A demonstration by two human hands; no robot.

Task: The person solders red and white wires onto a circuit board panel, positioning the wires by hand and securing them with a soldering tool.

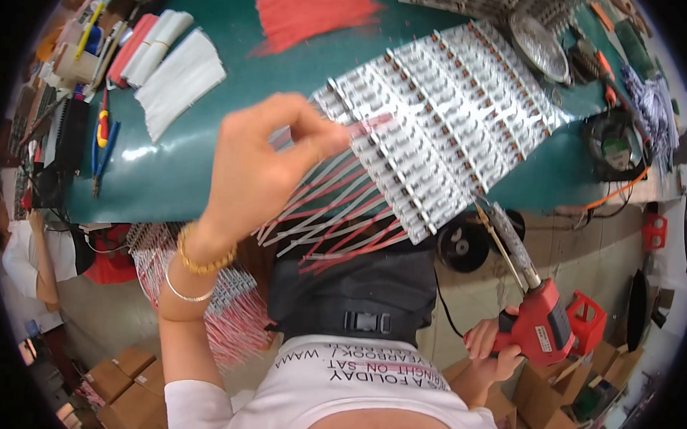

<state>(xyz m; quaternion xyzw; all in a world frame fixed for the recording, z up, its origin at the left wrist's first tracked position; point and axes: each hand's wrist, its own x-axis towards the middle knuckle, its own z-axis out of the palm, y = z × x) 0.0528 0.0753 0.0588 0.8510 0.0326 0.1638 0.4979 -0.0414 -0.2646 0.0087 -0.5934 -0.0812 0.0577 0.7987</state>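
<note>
My left hand [266, 159] is raised over the near left edge of a panel of metal parts [446, 89], thumb and fingertips pinched together. From the pinch a short red wire [373, 125], smeared by motion, points over the panel's left part. Red and white wires [336, 207] hang in rows from that edge towards my lap. At the lower right my right hand [494, 348] grips the handle of a red soldering gun [544, 324]. Its long metal tip [509, 247] reaches up close to the panel's near right corner; whether they touch I cannot tell.
On the green table [200, 198] lie a bundle of red wires [316, 13], white wire bundles [182, 80], a screwdriver [103, 123] and blue-handled pliers [105, 157]. A small fan [617, 148] stands at right. Wired panels [230, 305] hang below the table's left. Cardboard boxes [129, 385] sit behind.
</note>
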